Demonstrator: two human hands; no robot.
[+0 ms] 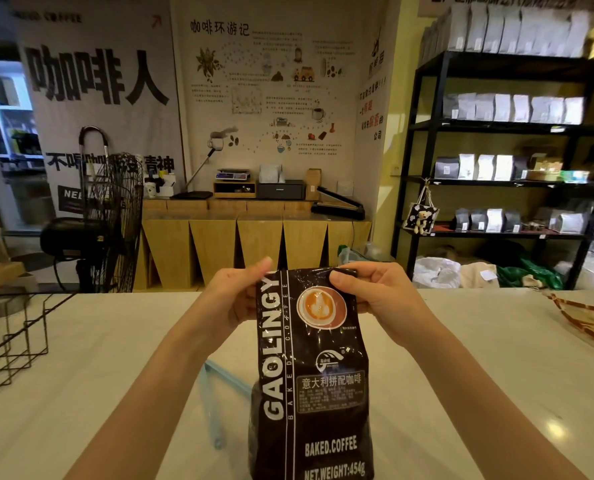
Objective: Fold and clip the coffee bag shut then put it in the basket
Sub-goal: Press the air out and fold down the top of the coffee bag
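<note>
Coffee bag held upright at its top edge, fold in hand.

The coffee bag [311, 375] is stood on the white counter [461, 358], its top pinched by the left hand [231, 299] and the right hand [368, 296], both closed on it. Glossy, crinkly film is seen; it is judged slippery, soft above and weighted low, best gripped at the top corners. "GAOLINGY", "BAKED COFFEE", "意大利拼配咖啡" and "NET.WEIGHT:454g" can be read. A pale blue clip [215, 403] lies just left of the bag; the wire basket [11, 341] sits well apart at the left. "咖啡人" is printed on the banner [98, 76].
</note>
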